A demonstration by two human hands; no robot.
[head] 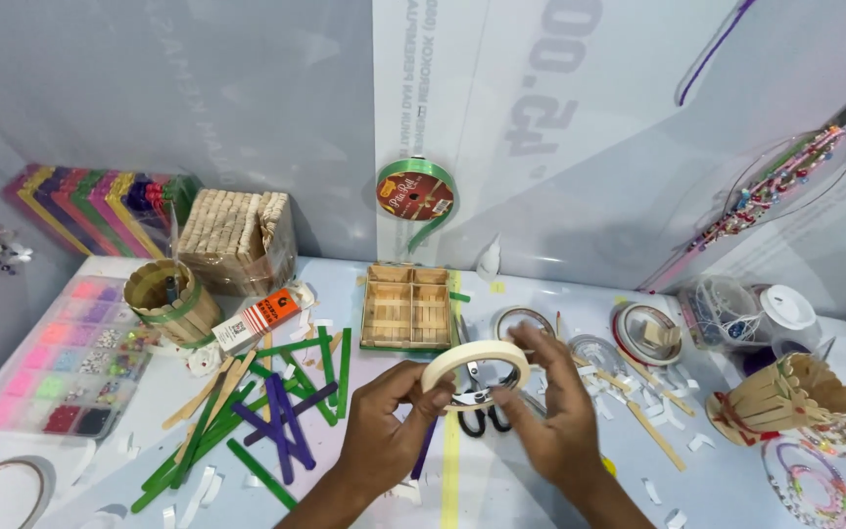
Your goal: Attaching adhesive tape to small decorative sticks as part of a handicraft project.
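We see the left hand [384, 416] and the right hand [550, 411] both grasping a roll of cream masking tape [475, 364], which is held up between them above the middle of the white table [540, 490]. Just under the roll lie black-handled scissors [482, 411]. To the left of the hands, green and purple craft sticks [266, 411] are scattered, and a small wooden tray [406, 309] stands behind the roll.

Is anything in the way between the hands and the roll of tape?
No. Both hands already hold the roll of masking tape: the left hand grips its left edge and the right hand its right side. The scissors lie underneath on the table, not between.
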